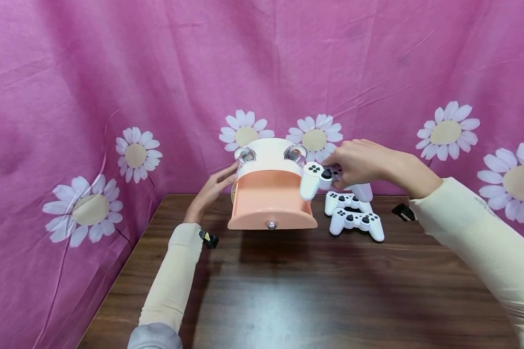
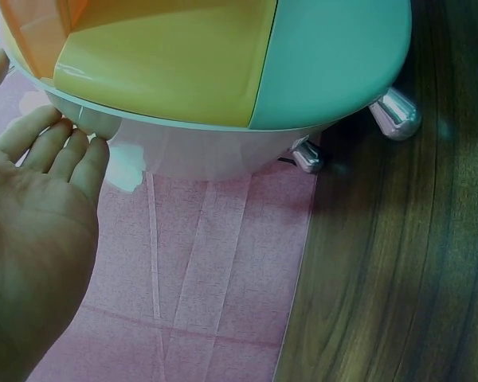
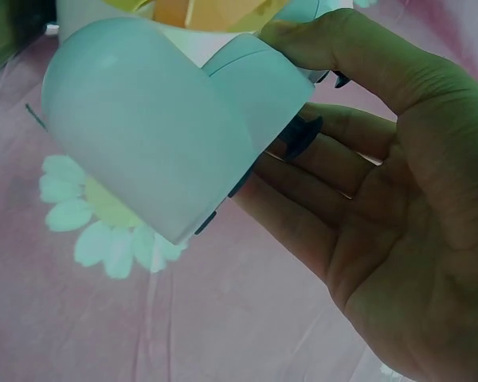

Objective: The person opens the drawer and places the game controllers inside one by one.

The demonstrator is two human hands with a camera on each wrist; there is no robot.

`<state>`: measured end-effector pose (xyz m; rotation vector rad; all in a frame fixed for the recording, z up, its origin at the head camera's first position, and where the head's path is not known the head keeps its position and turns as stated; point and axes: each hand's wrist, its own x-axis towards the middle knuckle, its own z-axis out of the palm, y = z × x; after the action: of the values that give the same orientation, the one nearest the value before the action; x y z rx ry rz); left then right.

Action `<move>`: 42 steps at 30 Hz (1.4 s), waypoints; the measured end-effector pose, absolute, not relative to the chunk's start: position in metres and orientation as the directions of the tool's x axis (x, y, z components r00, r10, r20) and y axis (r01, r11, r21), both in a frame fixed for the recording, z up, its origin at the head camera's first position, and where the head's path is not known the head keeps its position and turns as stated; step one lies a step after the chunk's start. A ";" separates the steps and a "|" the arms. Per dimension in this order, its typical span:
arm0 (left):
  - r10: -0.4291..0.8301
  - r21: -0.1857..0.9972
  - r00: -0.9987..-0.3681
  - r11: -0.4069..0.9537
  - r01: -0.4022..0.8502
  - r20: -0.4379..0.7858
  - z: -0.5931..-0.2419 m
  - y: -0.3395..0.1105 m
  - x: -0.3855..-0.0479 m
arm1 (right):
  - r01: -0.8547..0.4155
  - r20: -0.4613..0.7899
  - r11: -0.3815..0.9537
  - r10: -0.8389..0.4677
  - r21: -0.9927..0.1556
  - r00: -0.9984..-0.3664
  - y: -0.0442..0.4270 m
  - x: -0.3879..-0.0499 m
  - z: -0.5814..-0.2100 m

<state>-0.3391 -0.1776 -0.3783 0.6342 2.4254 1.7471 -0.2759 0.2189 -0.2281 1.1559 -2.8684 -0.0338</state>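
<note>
In the head view a rounded white cabinet has its orange drawer pulled out, a silver knob at its front. My left hand rests against the cabinet's left side; in the left wrist view the fingers of that hand lie nearly straight along its white wall. My right hand grips a white game controller beside the drawer's right edge. The right wrist view shows the controller's white underside pinched between thumb and fingers of my right hand.
Two white controllers lie on the brown wooden table right of the cabinet, a nearer one and one behind it. A pink curtain with white daisies hangs directly behind the table.
</note>
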 end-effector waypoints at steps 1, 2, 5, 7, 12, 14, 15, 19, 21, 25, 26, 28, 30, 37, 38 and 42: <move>0.377 0.923 -0.910 0.262 0.280 0.169 -0.378 -0.178 -0.339 | -0.697 0.037 0.716 -0.698 0.038 -0.716 0.216 -0.277 -0.227; 0.378 0.923 -0.910 0.264 0.282 0.170 -0.378 -0.178 -0.339 | -0.703 0.035 0.710 -0.704 0.038 -0.710 0.214 -0.278 -0.226; 0.380 0.919 -0.909 0.270 0.287 0.172 -0.378 -0.177 -0.339 | -0.724 0.031 0.689 -0.725 0.030 -0.688 0.206 -0.281 -0.223; 0.379 0.918 -0.910 0.277 0.285 0.168 -0.383 -0.178 -0.345 | -0.743 0.030 0.669 -0.744 0.034 -0.668 0.201 -0.284 -0.222; 0.370 0.917 -0.914 0.281 0.281 0.167 -0.401 -0.180 -0.363 | -0.767 0.026 0.639 -0.769 0.057 -0.639 0.188 -0.288 -0.219; 0.368 0.917 -0.913 0.274 0.289 0.177 -0.404 -0.180 -0.366 | -0.771 0.026 0.634 -0.773 0.063 -0.634 0.183 -0.289 -0.218; 0.367 0.917 -0.912 0.271 0.294 0.184 -0.405 -0.180 -0.366 | -0.774 0.027 0.629 -0.777 0.068 -0.629 0.180 -0.289 -0.218; 0.363 0.912 -0.909 0.268 0.311 0.204 -0.408 -0.181 -0.366 | -0.795 0.027 0.597 -0.801 0.113 -0.598 0.169 -0.293 -0.216; 0.361 0.910 -0.909 0.270 0.316 0.208 -0.409 -0.181 -0.366 | -0.802 0.020 0.582 -0.811 0.132 -0.585 0.163 -0.296 -0.216; 0.359 0.907 -0.909 0.274 0.319 0.211 -0.409 -0.181 -0.364 | -0.799 -0.011 0.586 -0.805 0.137 -0.593 0.151 -0.299 -0.215; 0.357 0.908 -0.910 0.274 0.317 0.210 -0.409 -0.181 -0.364 | -0.792 -0.020 0.595 -0.798 0.135 -0.603 0.148 -0.300 -0.215; 0.357 0.909 -0.910 0.273 0.315 0.208 -0.410 -0.181 -0.364 | -0.779 -0.038 0.614 -0.781 0.128 -0.623 0.142 -0.300 -0.214; 0.359 0.911 -0.911 0.271 0.310 0.203 -0.409 -0.181 -0.363 | -0.763 -0.057 0.634 -0.763 0.123 -0.643 0.135 -0.301 -0.214; 0.340 0.926 -0.925 0.264 0.268 0.171 -0.404 -0.182 -0.360 | -0.793 -0.106 0.604 -0.786 0.085 -0.610 0.108 -0.304 -0.213; 0.339 0.928 -0.926 0.264 0.264 0.167 -0.402 -0.181 -0.359 | -0.798 -0.114 0.597 -0.790 0.082 -0.602 0.104 -0.305 -0.214; 0.349 0.928 -0.923 0.267 0.260 0.159 -0.388 -0.177 -0.347 | -0.792 -0.148 0.604 -0.779 0.085 -0.609 0.090 -0.305 -0.219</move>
<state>-0.3471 -0.1774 -0.3878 0.5878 2.4373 1.7613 -0.3049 0.0900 -0.2187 1.4237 -2.8982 -0.2294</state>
